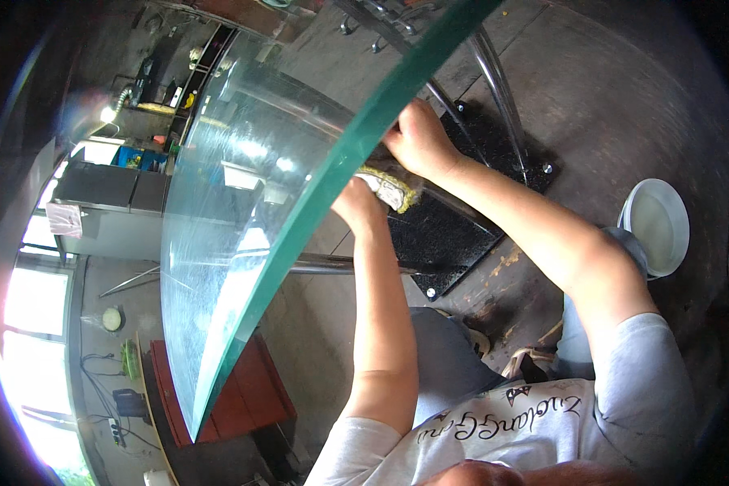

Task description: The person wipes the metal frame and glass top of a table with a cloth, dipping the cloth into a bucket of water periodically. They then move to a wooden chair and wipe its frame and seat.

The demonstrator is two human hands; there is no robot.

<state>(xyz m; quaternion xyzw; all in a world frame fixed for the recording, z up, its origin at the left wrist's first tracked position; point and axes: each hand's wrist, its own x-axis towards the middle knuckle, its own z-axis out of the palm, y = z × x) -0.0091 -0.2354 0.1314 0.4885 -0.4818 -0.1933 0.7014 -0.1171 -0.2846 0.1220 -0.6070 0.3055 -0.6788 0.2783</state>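
The thick green edge of a glass tabletop (340,155) runs diagonally across the view, above both of my hands. My left hand (359,203) is curled beneath that edge, its fingers partly hidden by the glass. It grips a white cloth with a fuzzy yellow border (390,189), which sticks out on its right side. Farther up, my right hand (424,141) is bent into a fist under the same edge. Its fingertips disappear behind the glass, so what they hold cannot be made out. Below lies a black base plate (440,237) with a chrome tube leg (316,263) nearby.
At the right, a white bucket (655,228) holds cloudy liquid beside my knee. More chrome legs (495,79) rise from the black plate. A red cabinet (243,389) stands at lower left, and a grey cabinet (112,225) is farther left by the windows.
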